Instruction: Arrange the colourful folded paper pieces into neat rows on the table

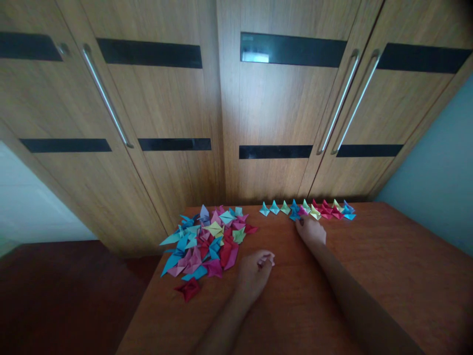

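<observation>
— Where do we have our hands?

— Both are out on the wooden table (pixel 388 276), apart from each other. Our right hand (pixel 311 230) reaches to the far edge, its fingertips at the row of folded paper pieces (pixel 308 209) that runs along the edge by the wardrobe doors (pixel 221 123). It touches a blue piece (pixel 294 215) near the middle of that row.

— Does it grip that piece?

— We cannot tell; the fingers are bent down over it and the contact is too small to read.

— And our left hand?

— Our left hand (pixel 254 270) rests nearer to us, curled loosely, with something small and reddish between the fingertips. We cannot make out what it is.

— What lies beside it?

— Just to its left is the loose pile of folded pieces (pixel 207 241), in blue, pink, red, green and purple, heaped without order. One dark red piece (pixel 188 288) lies apart from the pile, close to the table's left edge.

— So the row is to the right and the pile to the left?

— Yes, the row at the far edge, the pile left of centre, well apart from the row.
</observation>
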Tool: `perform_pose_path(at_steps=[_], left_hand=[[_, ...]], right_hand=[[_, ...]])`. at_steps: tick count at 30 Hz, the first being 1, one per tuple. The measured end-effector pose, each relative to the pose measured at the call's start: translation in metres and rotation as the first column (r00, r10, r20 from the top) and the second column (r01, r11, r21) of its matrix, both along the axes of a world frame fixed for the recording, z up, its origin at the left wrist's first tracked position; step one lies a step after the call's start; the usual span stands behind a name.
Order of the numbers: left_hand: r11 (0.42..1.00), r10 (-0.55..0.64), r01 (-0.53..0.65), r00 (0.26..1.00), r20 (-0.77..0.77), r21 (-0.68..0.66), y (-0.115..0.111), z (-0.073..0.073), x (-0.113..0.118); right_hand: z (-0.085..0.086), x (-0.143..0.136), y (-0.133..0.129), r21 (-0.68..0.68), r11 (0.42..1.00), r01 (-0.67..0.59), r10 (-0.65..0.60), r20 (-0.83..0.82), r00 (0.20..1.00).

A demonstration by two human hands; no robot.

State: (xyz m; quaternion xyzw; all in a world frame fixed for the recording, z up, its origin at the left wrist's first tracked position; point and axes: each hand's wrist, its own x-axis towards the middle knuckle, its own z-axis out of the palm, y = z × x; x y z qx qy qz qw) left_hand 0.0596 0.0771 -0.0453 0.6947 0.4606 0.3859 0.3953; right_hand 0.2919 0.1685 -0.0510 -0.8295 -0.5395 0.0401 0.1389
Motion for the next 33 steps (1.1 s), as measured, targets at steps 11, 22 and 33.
perform_pose_path(at_steps=[11,22,33], left_hand=[[1.0,-0.007,0.007,0.999,-0.033,0.007,-0.003,0.002,0.0],[1.0,-0.02,0.021,0.999,-0.033,0.003,-0.003,0.006,-0.001],[0.991,0.069,-0.048,0.983,-0.168,0.123,-0.002,0.013,-0.005]], right_hand=[[-0.001,0.001,0.008,-0.008,1.0,0.006,-0.006,-0.011,1.0],[-0.004,-0.005,-0.022,0.07,0.994,-0.086,0.087,-0.012,0.996],[-0.005,-0.016,-0.06,0.141,0.934,-0.328,0.34,-0.075,0.937]])
